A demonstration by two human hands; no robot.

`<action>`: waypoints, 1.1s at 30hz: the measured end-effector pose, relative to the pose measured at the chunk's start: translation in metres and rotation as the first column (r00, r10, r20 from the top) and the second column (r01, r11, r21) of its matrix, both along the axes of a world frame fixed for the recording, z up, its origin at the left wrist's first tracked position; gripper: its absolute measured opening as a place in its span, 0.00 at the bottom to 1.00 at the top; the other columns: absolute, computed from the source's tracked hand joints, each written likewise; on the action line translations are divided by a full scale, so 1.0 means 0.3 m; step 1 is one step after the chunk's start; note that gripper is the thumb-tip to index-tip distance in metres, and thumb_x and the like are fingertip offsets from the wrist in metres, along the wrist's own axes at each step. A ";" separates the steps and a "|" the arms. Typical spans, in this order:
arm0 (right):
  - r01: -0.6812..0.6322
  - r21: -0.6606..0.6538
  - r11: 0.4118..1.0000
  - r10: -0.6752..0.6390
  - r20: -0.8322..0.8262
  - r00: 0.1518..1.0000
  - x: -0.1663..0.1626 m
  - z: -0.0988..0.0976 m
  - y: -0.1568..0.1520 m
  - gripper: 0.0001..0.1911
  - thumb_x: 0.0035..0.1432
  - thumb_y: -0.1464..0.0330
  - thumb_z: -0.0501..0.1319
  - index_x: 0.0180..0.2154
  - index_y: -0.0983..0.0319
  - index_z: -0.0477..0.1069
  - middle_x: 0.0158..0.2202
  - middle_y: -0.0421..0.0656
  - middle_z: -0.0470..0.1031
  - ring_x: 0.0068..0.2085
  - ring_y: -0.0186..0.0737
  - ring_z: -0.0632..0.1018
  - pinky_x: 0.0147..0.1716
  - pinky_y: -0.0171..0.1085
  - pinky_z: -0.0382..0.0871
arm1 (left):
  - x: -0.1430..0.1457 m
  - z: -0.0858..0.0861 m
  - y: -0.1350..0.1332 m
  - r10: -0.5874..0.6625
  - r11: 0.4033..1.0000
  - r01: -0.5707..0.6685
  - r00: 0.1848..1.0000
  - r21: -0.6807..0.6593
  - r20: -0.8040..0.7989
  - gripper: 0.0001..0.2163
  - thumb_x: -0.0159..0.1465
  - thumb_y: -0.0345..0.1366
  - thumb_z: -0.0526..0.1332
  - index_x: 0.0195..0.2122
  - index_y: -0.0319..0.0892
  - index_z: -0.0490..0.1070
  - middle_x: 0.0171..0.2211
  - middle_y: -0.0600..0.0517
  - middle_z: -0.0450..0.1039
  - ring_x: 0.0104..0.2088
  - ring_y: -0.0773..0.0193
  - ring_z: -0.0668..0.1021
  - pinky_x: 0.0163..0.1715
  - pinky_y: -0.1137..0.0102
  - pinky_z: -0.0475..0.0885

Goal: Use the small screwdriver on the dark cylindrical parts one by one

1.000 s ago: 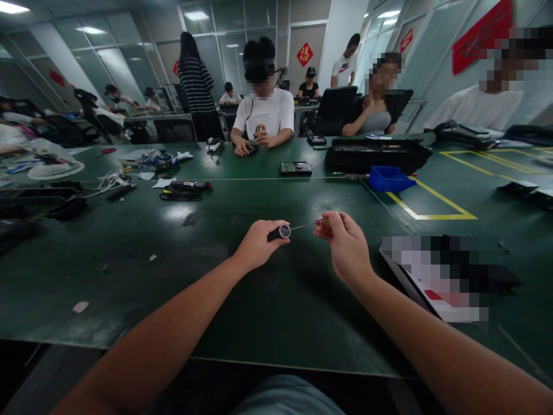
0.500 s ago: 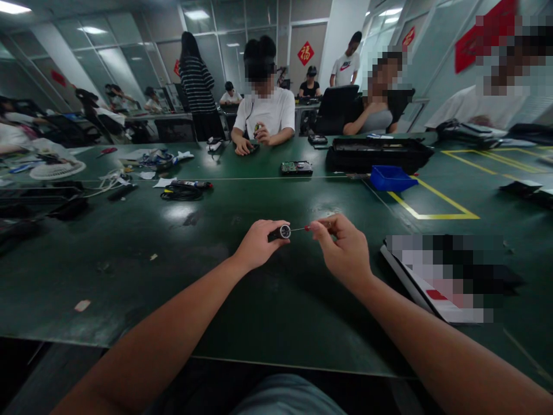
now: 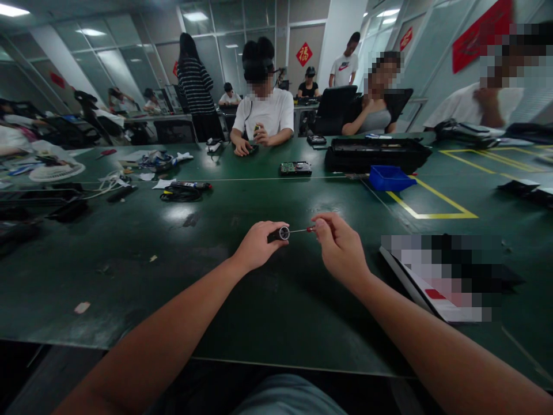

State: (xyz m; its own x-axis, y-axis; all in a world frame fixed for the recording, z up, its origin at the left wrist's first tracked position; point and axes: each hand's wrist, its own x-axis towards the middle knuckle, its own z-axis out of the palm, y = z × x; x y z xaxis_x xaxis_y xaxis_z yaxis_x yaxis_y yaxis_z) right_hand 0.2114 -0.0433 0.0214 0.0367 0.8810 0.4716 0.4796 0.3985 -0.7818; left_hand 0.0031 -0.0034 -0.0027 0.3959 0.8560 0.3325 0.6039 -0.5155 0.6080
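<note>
Across the green table (image 3: pixel 129 271), a blue bin (image 3: pixel 391 180) is sitting just on the near side of a long black case (image 3: pixel 378 157); I'm not making out what either is holding. Closer in, above the tabletop, the person's left hand (image 3: pixel 260 242) is gripping a small black cylinder (image 3: pixel 282 233) between thumb and fingers, its silver-rimmed end showing. The right hand (image 3: pixel 339 237) is pinching a red-handled screwdriver (image 3: pixel 309 229), whose thin shaft is pointing left at that end; whether it's touching I can't tell. Both forearms are angling inward, the hands keeping a gap between them.
</note>
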 end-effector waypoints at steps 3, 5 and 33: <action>-0.007 -0.022 1.000 0.003 -0.155 0.988 -0.002 -0.013 0.008 0.09 0.66 0.62 0.57 0.45 0.57 0.70 0.34 0.41 0.78 0.34 0.42 0.78 0.35 0.42 0.69 | -0.001 0.001 -0.001 0.003 1.000 -0.003 1.000 -0.005 -0.015 0.17 0.65 0.37 0.67 0.55 0.47 0.74 0.47 0.49 0.78 0.48 0.54 0.77 0.52 0.56 0.70; -0.036 -0.047 0.998 0.022 -0.264 0.964 -0.005 -0.023 0.018 0.09 0.65 0.61 0.58 0.42 0.58 0.71 0.34 0.42 0.78 0.36 0.42 0.78 0.39 0.44 0.72 | -0.003 -0.002 0.000 0.001 1.000 -0.001 1.000 -0.002 -0.019 0.17 0.65 0.37 0.67 0.55 0.47 0.74 0.47 0.49 0.78 0.48 0.54 0.77 0.53 0.56 0.70; -0.023 -0.077 0.997 -0.007 -0.368 0.930 -0.008 -0.027 0.031 0.12 0.66 0.56 0.57 0.40 0.58 0.71 0.34 0.42 0.78 0.35 0.40 0.78 0.40 0.44 0.73 | -0.008 -0.006 0.004 -0.010 1.000 0.009 1.000 0.029 0.015 0.18 0.65 0.40 0.67 0.56 0.47 0.73 0.48 0.50 0.78 0.48 0.55 0.76 0.51 0.58 0.69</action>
State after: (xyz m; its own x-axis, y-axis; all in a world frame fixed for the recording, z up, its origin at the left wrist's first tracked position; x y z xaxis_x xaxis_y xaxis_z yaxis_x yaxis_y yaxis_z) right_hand 0.2089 -0.0338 0.0133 0.1870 0.9158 0.3554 0.1499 0.3309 -0.9317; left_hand 0.0006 -0.0022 -0.0044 0.3987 0.8419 0.3636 0.5895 -0.5390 0.6017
